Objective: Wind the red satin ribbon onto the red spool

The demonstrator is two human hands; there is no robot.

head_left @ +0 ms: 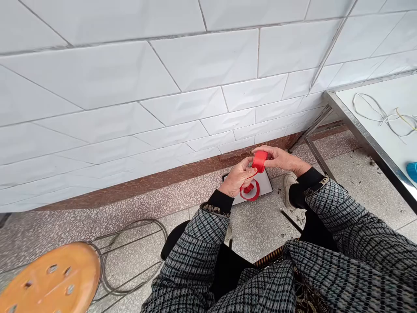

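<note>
Between my two hands is a roll of red ribbon (pixel 259 161). My left hand (pixel 239 177) pinches its lower left side with thumb and fingers. From the right, my right hand (pixel 278 158) grips it, fingers curled around the roll's far side. A loose red strip (pixel 256 191) hangs in a loop below my hands. Beneath it, a flat white box or board (pixel 265 182) with a dark edge lies low near the floor; a red shape shows on it inside the loop, and I cannot tell whether it is part of the ribbon.
An orange round stool (pixel 52 278) with holes and metal legs stands at lower left. To the right is a metal-edged table (pixel 361 126) carrying a white cord (pixel 387 116) and a blue object (pixel 412 171). A white tiled wall (pixel 195 104) rises ahead. Dark bits lie on the speckled floor.
</note>
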